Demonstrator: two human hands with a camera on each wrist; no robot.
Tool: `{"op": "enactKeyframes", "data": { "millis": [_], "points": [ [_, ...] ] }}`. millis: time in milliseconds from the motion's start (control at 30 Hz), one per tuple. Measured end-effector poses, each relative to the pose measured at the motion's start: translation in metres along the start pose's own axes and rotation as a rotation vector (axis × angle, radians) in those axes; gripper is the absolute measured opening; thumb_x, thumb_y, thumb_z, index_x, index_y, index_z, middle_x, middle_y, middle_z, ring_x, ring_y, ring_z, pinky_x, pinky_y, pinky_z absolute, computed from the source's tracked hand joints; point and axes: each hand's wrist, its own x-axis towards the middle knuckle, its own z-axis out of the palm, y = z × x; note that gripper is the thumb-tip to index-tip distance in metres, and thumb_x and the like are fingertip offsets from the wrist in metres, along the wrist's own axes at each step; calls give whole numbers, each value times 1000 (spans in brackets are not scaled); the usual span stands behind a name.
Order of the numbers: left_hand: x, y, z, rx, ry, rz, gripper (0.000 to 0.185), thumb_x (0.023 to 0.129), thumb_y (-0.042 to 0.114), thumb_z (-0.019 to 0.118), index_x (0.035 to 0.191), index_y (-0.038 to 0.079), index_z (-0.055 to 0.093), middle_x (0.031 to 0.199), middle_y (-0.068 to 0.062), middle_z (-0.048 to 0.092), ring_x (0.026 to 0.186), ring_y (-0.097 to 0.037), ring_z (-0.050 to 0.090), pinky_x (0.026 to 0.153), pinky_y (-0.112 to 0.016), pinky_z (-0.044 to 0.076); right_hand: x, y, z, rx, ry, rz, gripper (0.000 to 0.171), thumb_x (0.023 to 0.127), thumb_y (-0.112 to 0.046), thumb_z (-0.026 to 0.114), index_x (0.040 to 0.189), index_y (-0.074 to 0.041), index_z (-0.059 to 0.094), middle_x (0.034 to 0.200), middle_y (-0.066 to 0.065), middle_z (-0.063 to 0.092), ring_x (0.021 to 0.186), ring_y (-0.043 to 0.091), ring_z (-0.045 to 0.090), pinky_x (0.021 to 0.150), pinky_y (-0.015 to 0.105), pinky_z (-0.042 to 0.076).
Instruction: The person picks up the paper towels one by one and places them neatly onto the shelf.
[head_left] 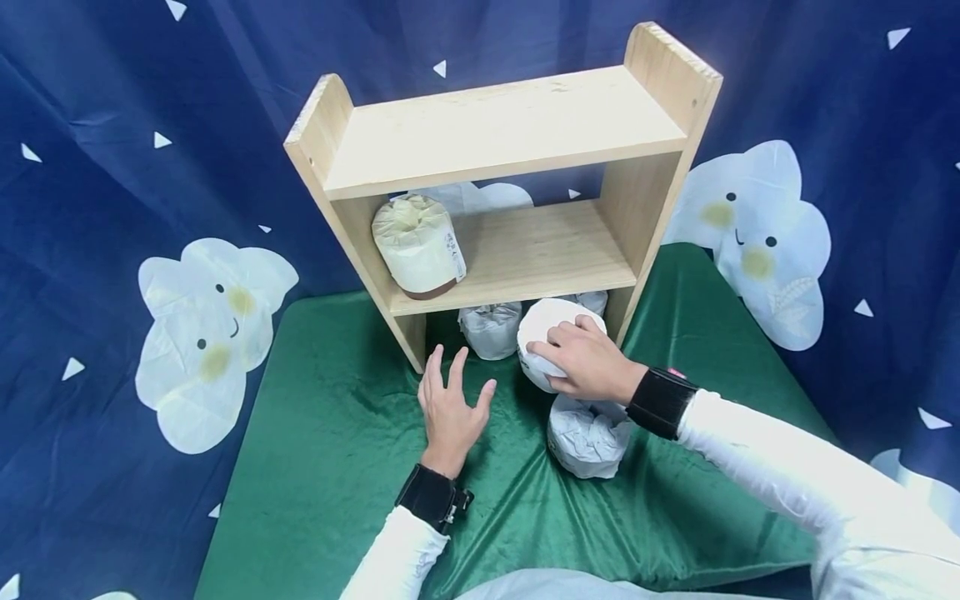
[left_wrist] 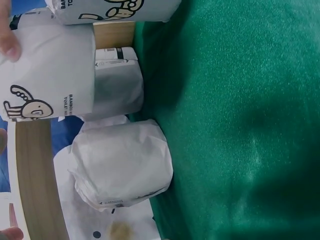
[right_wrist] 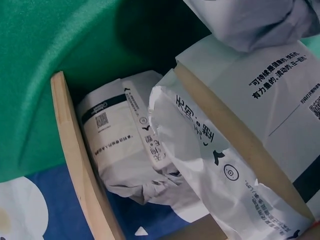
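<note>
My right hand grips a white paper-wrapped toilet roll from above, in front of the lower opening of a wooden shelf. In the left wrist view, a fingertip presses the side of this toilet roll. Left of it, my left hand hovers over the green cloth with fingers spread and nothing held. A wrapped toilet roll stands in the lower opening, and another shows behind the held one. Close below my right wrist, a further wrapped toilet roll sits on the cloth.
A cream-wrapped roll with a brown base stands at the left of the middle shelf board. Green cloth covers the table. Behind hangs a blue curtain with cloud faces. The shelf's right side panel borders the lower opening.
</note>
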Motion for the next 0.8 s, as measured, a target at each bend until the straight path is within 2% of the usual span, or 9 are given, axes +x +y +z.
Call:
{"op": "enactKeyframes", "data": {
  "millis": [500, 800],
  "points": [
    [-4, 6, 2, -17, -23, 2, 59, 87, 40, 69, 137, 12, 53, 148, -20, 34, 135, -36, 33, 101, -59, 28, -1, 2, -16, 8, 23, -1, 49, 72, -27, 76, 118, -14, 63, 84, 4, 55, 78, 25, 54, 73, 48, 34],
    [-7, 8, 1, -27, 36, 32, 60, 83, 34, 74, 134, 9, 55, 144, -24, 38, 131, -40, 37, 96, -63, 31, 5, 2, -26, 15, 65, -4, 48, 75, -29, 75, 118, -13, 62, 88, 7, 58, 81, 26, 56, 72, 48, 35]
  ]
}}
